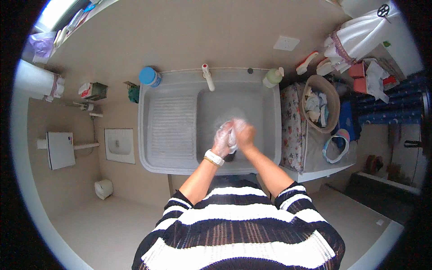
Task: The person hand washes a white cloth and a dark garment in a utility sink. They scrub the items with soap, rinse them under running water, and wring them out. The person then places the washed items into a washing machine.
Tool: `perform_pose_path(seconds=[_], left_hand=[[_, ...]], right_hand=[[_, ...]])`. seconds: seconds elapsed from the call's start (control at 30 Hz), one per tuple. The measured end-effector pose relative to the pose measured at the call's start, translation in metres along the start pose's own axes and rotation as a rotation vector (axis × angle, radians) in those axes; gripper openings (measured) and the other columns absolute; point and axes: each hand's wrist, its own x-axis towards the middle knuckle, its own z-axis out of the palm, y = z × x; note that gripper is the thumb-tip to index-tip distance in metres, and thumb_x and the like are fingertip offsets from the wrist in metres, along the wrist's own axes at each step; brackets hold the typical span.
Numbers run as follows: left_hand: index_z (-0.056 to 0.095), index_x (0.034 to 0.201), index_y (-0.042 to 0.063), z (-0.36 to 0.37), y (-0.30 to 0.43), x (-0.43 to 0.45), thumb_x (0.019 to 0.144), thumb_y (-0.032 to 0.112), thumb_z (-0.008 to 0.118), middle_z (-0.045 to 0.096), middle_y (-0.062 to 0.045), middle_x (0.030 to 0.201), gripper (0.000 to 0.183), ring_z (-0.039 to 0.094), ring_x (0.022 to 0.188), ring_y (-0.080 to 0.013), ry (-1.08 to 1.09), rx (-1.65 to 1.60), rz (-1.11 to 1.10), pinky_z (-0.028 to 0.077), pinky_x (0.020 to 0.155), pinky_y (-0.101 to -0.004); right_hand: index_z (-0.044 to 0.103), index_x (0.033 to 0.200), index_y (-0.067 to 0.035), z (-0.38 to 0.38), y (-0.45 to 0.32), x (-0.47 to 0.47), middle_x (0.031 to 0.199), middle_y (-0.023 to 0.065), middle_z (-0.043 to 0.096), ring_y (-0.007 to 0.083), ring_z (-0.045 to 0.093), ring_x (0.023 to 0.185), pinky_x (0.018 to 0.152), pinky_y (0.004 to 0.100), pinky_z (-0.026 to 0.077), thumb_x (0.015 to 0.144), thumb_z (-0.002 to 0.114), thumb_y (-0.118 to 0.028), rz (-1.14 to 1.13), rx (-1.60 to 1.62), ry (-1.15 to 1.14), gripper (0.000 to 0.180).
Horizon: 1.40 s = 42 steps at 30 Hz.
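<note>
Over the basin of a grey laundry sink [211,172], my left hand [222,138] and my right hand [244,133] are pressed together, both coated in white lather. Between them a soapy white cloth [232,137] shows, partly hidden by the fingers; the right hand is blurred. A white watch [214,157] and a gold-coloured bracelet are on my left wrist. Beyond the hands, the white tap [208,77] points over the basin. Something dark [230,156] lies under the hands, too hidden to name.
A blue-lidded tub [149,76] stands at the sink's back left corner, a green pump bottle [272,78] at its back right. Left of the basin is the ribbed washboard [172,128]. To the right, an oval basket [320,103] of cloths and a sun visor [336,146] rest on a covered surface.
</note>
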Motion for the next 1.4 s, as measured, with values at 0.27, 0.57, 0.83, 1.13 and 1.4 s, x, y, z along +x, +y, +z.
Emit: perform_pose_path(seconds=[0.27,0.57,0.83,1.13,1.4], left_hand=[[0.051,0.124,0.007,-0.004,0.073,-0.040,0.093,0.051,0.046,0.057,-0.007,0.122,0.054,0.053,0.115,-0.0223,-0.162,-0.409,-0.026,0.041,0.099,-0.0389],[0.049,0.122,0.006,-0.019,0.070,-0.058,0.092,0.029,0.058,0.058,-0.006,0.118,0.039,0.055,0.110,-0.0195,-0.191,-0.273,0.115,0.040,0.097,-0.0379],[0.048,0.117,0.003,-0.028,0.066,-0.077,0.091,0.024,0.059,0.058,-0.005,0.112,0.034,0.055,0.102,-0.0134,-0.214,0.046,0.172,0.042,0.092,-0.0304],[0.055,0.111,0.005,-0.035,0.063,-0.086,0.093,0.017,0.053,0.061,0.000,0.101,0.022,0.056,0.087,-0.0083,-0.059,0.157,0.263,0.044,0.079,-0.0232],[0.052,0.111,0.009,-0.071,0.072,-0.083,0.094,0.012,0.050,0.059,-0.002,0.100,0.018,0.056,0.084,-0.0126,0.049,-0.412,0.319,0.048,0.079,-0.0292]], right_hand=[[0.054,0.110,-0.007,-0.023,0.028,0.011,0.096,0.0053,0.055,0.0172,0.054,0.098,0.079,0.0333,0.048,0.089,0.061,-0.037,0.634,1.096,-0.187,0.037],[0.056,0.104,-0.002,-0.032,-0.026,-0.031,0.085,0.0058,0.059,0.0119,0.058,0.069,0.061,0.0258,0.051,0.091,0.061,-0.035,0.639,0.814,-0.448,0.036],[0.064,0.102,0.000,-0.027,-0.033,-0.036,0.088,0.0032,0.064,0.0097,0.058,0.073,0.066,0.0238,0.045,0.089,0.063,-0.027,0.413,0.826,-0.277,0.030],[0.062,0.099,0.001,-0.031,-0.022,-0.042,0.093,0.0110,0.065,0.0209,0.065,0.084,0.080,0.0349,0.052,0.087,0.059,-0.012,0.582,0.924,-0.093,0.018],[0.056,0.110,-0.003,-0.075,0.011,-0.017,0.110,0.0121,0.062,0.0256,0.058,0.105,0.093,0.0411,0.046,0.092,0.051,-0.021,0.675,1.557,0.028,0.025]])
